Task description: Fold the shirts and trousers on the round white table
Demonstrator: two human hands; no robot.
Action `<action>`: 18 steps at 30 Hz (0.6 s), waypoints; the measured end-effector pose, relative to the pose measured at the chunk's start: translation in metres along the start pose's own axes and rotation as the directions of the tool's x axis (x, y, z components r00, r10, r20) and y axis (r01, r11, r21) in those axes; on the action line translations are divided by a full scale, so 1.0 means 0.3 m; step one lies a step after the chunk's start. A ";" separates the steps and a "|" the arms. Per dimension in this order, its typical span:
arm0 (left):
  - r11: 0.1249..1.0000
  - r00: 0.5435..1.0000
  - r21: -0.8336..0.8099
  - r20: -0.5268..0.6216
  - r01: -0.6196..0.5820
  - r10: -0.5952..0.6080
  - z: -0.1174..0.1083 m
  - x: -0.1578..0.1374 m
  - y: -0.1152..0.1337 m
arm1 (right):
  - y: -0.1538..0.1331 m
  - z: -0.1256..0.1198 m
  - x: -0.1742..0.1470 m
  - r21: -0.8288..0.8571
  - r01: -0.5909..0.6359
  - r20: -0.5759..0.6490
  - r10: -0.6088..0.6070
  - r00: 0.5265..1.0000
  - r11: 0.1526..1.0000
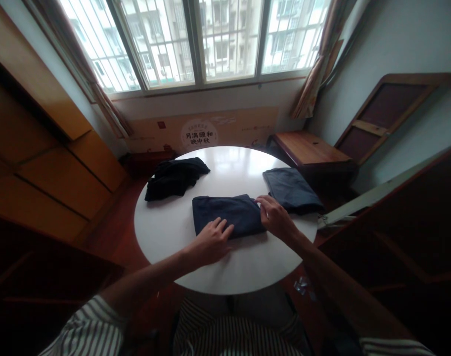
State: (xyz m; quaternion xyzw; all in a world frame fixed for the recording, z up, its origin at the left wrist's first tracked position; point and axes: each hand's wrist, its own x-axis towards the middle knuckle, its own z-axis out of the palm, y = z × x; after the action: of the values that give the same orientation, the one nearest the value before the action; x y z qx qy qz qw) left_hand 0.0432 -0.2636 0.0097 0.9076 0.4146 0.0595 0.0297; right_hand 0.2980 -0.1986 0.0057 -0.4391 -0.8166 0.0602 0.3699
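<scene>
A dark blue garment (231, 212), folded into a rough rectangle, lies on the round white table (225, 277) in front of me. My left hand (212, 242) rests on its near edge with fingers spread and laid on the cloth. At the far right corner my right hand (275, 215) has thumb and fingers drawn together on the garment's edge. Just beyond that hand lies a second folded garment, greyish blue (292, 190). Loosely heaped at the table's far left is a black garment (177, 178). What exact kind of clothing each is, I cannot tell.
Behind the table a low wooden bench (310, 148) stands at the right, below a barred window (229, 39). Wooden cabinets (62, 183) line the left side. Dark wooden furniture (407, 237) is close on the right. Small pale scraps (303, 286) lie on the floor.
</scene>
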 end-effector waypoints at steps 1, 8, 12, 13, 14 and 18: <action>0.999 0.999 0.048 0.037 0.008 -0.010 0.018 -0.003 0.024 | 0.016 -0.004 -0.004 0.017 -0.016 -0.002 0.016 1.000 1.000; 0.978 0.979 0.124 0.095 0.170 -0.182 0.010 0.107 0.065 | 0.114 -0.016 0.044 0.225 -0.113 0.138 0.083 0.987 0.968; 0.972 0.978 -0.141 0.113 0.188 -0.173 -0.108 0.136 0.019 | 0.129 -0.062 0.114 0.419 -0.262 0.276 0.153 0.949 0.869; 0.952 0.983 -0.250 0.082 0.178 -0.162 -0.147 0.137 -0.001 | 0.136 -0.071 0.136 0.496 -0.315 0.302 0.179 0.936 0.809; 0.914 0.987 -0.374 0.038 0.159 -0.156 -0.186 0.137 -0.022 | 0.143 -0.078 0.158 0.579 -0.373 0.329 0.211 0.920 0.725; 0.523 0.970 -0.852 -0.103 0.028 -0.220 -0.310 0.146 -0.079 | 0.175 -0.056 0.222 0.787 -0.547 0.473 0.290 0.832 0.286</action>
State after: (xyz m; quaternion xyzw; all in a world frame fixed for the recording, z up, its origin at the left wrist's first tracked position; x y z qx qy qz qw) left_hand 0.0414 -0.2146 0.1030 0.7370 0.3986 0.3397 0.4272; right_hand 0.3217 -0.1200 0.0323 -0.3580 -0.5436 0.6358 0.4148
